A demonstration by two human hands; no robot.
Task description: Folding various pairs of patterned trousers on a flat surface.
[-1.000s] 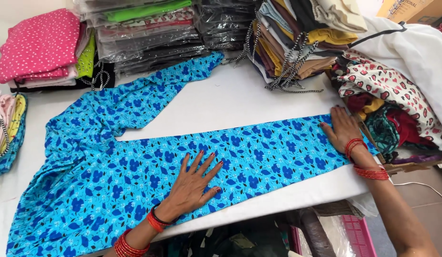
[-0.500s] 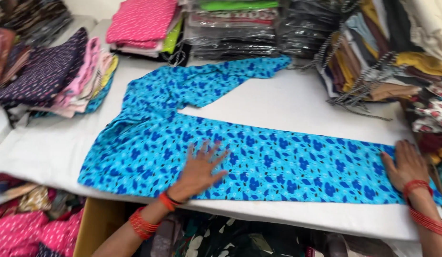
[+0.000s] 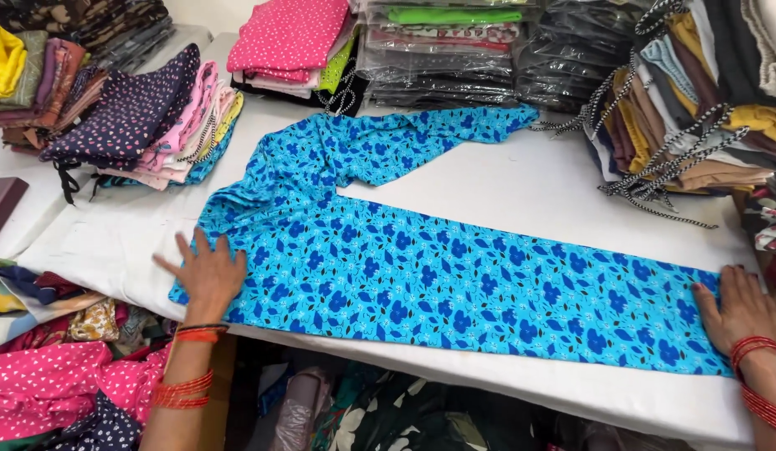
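Bright blue floral cloth, a pair of trousers point(image 3: 421, 259), lay spread flat along the near edge of the white worktop point(image 3: 522, 179), one leg running toward the right edge and the other angled toward the far edge. The left hand point(image 3: 208, 271) rested palm down with fingers spread on the waist end, near the left edge of the worktop; it gripped nothing. The right hand point(image 3: 739, 311) lay flat and released on the hem end at the near right corner. Red bangles point(image 3: 183, 386) circled both wrists. A stack of folded pink and navy clothes point(image 3: 154, 117) sat at the far left corner, plastic-wrapped packs point(image 3: 442, 50) along the far edge, and folded garments with striped cords point(image 3: 680, 108) at the far right corner.
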